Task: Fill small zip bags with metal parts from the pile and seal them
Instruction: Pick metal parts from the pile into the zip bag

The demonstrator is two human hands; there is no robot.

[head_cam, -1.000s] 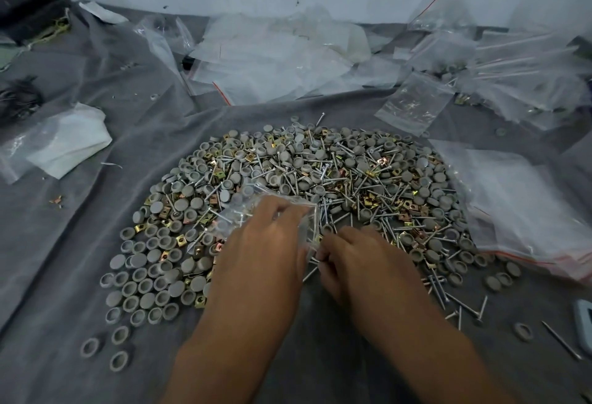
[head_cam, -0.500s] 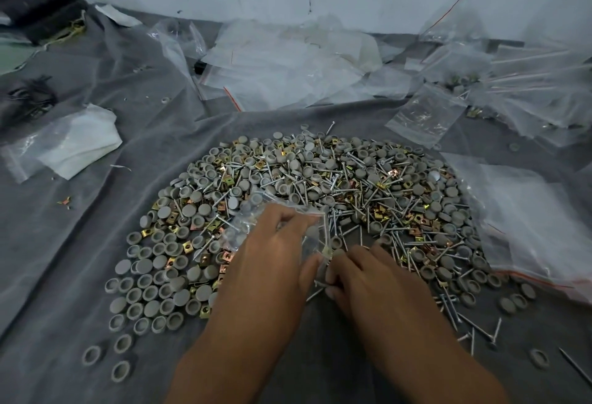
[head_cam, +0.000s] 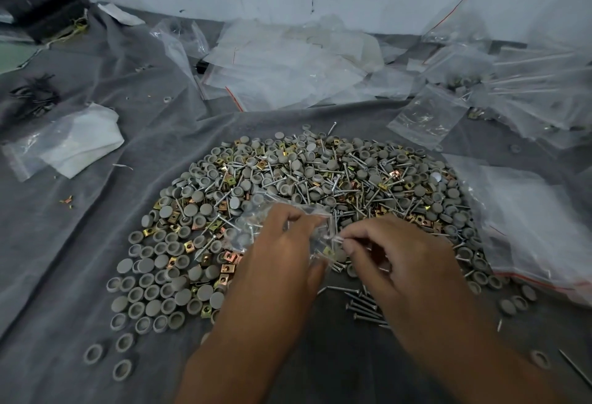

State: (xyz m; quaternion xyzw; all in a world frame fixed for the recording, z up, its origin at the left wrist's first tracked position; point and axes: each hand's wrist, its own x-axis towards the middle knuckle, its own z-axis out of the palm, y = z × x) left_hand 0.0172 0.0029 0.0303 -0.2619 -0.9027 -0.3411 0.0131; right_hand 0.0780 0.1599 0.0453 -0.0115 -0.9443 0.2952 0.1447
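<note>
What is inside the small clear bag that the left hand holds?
Through the small clear bag a few screws and a grey cap show. The left hand covers its right part, so the rest of its contents cannot be seen.

left hand [head_cam: 282, 249] holds zip bag [head_cam: 256, 227] | right hand [head_cam: 397, 256] pinches screws [head_cam: 333, 238]

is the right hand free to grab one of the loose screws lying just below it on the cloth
Probably not right away: the right hand is already pinching screws at the zip bag held by the left hand. Nothing covers the loose screws, which lie open beside its wrist.
</note>
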